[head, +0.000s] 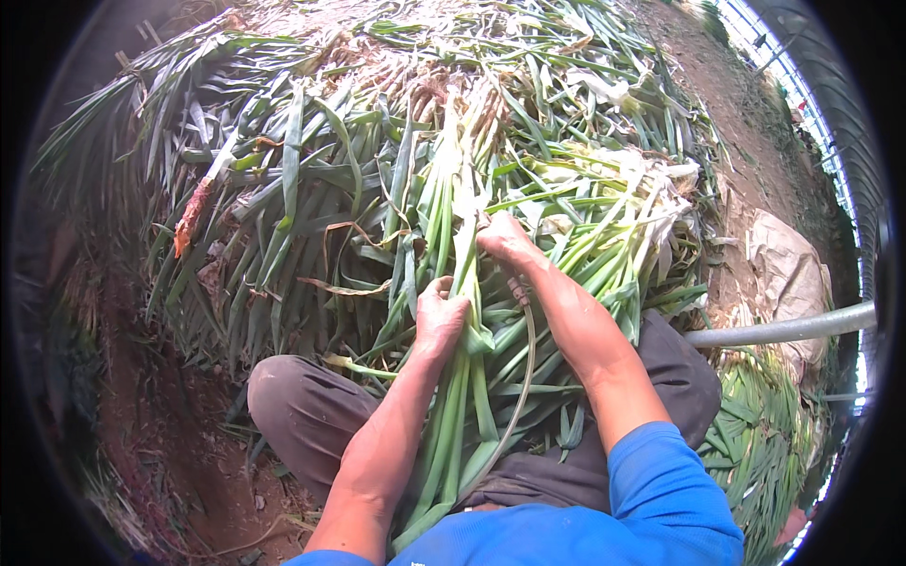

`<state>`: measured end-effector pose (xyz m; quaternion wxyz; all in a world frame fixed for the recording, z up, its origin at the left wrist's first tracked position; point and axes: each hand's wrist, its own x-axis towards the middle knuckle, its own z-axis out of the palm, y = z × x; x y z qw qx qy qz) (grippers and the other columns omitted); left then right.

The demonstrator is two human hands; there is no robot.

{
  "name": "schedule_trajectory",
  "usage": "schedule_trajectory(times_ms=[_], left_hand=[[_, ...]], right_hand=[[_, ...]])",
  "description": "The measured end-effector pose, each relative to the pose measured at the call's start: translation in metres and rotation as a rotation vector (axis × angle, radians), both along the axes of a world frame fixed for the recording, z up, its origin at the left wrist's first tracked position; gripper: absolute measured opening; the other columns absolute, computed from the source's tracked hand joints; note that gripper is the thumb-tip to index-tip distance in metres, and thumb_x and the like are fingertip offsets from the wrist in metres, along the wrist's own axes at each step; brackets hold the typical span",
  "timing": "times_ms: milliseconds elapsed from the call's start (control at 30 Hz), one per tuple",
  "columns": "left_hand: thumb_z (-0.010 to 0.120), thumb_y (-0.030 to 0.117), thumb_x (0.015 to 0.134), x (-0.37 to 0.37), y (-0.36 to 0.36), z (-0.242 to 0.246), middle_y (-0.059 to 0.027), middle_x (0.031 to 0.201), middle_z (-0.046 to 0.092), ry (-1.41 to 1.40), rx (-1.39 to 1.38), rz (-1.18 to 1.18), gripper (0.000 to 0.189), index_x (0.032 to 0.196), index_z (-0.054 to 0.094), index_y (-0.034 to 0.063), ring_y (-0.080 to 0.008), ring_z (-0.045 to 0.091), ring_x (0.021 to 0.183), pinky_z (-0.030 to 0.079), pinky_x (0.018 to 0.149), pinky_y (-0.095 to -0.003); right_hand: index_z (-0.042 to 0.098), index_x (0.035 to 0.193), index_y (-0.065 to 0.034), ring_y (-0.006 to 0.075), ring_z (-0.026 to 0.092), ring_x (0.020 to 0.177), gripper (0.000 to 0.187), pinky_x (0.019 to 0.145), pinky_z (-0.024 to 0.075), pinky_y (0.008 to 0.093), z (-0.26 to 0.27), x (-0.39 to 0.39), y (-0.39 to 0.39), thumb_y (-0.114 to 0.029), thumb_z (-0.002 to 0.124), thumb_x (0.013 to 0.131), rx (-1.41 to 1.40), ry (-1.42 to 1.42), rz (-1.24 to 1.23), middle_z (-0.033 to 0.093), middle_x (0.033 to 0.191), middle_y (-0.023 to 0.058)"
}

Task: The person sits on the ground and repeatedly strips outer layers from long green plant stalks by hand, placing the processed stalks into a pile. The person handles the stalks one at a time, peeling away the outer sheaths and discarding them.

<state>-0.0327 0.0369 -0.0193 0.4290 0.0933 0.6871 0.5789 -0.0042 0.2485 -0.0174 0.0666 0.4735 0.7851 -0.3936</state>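
Before me lies a green onion stalk (463, 247) with a pale upper end and long green leaves running down over my lap. My left hand (442, 311) grips its green part, thumb on top. Higher up and to the right, my right hand (501, 237) is closed around a small tool whose shape is mostly hidden by the fingers. A hose fitting (519, 291) shows just under that hand, and a thin hose (527, 361) runs from it down to my waist. Right of my right hand lies a bunch of paler, peeled-looking green onions (637, 219).
A large heap of green onions (283, 191) spreads ahead and to the left. At the right are a metal pipe (786, 327), a crumpled beige sack (786, 262) and more green onions (764, 431). Bare soil (205, 453) shows at the lower left.
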Motion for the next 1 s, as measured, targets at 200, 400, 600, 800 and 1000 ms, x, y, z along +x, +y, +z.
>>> schedule_trajectory(times_ms=[200,400,600,800,1000], left_hand=[[0.069,0.004,0.078,0.005,-0.002,-0.002,-0.0165,0.106,0.070,0.009,-0.005,0.054,0.056,0.131,0.055,-0.0064,-0.0189,0.067,0.090,0.054,0.082,-0.0302],[0.071,0.007,0.083,0.005,-0.001,0.011,-0.0124,0.109,0.068,-0.149,0.177,-0.064,0.049,0.128,0.058,-0.0063,-0.0160,0.065,0.091,0.054,0.081,-0.0300],[0.071,0.035,0.090,0.003,0.033,0.057,-0.0138,0.107,0.068,-0.122,0.217,-0.237,0.052,0.119,0.063,-0.0070,-0.0157,0.064,0.095,0.052,0.082,-0.0299],[0.069,0.043,0.087,-0.087,0.122,-0.023,-0.0264,0.109,0.065,0.844,-0.272,-0.110,0.054,0.115,0.062,-0.0032,-0.0399,0.066,0.099,0.053,0.087,-0.0476],[0.066,0.062,0.085,-0.116,0.207,-0.067,-0.0283,0.123,0.059,0.997,-0.474,-0.230,0.075,0.123,0.061,-0.0020,-0.0433,0.059,0.114,0.050,0.097,-0.0498]], right_hand=[[0.071,0.105,0.0079,0.0361,0.072,0.098,0.048,0.087,0.0545,0.0403,-0.010,-0.017,0.016,-0.033,0.068,0.079,0.034,0.025,-0.057,0.072,0.102,0.0268],[0.064,0.079,-0.0060,0.0149,0.055,0.052,0.011,0.049,0.0450,0.0299,-0.009,0.024,0.006,-0.014,0.070,0.073,-0.516,0.374,-0.257,0.059,0.066,0.0051],[0.063,0.102,0.0020,0.0188,0.062,0.067,0.034,0.060,0.0536,0.0325,0.028,0.114,0.052,-0.010,0.077,0.073,-0.199,0.742,-0.495,0.066,0.086,0.0094],[0.061,0.096,0.0017,0.0172,0.058,0.061,0.023,0.055,0.0501,0.0316,0.155,0.203,0.132,-0.010,0.068,0.078,0.083,0.824,-0.675,0.061,0.078,0.0054],[0.058,0.090,-0.0002,0.0128,0.056,0.054,0.014,0.047,0.0484,0.0287,0.099,0.272,0.155,-0.006,0.062,0.078,0.177,0.276,-0.689,0.060,0.072,0.0075]])
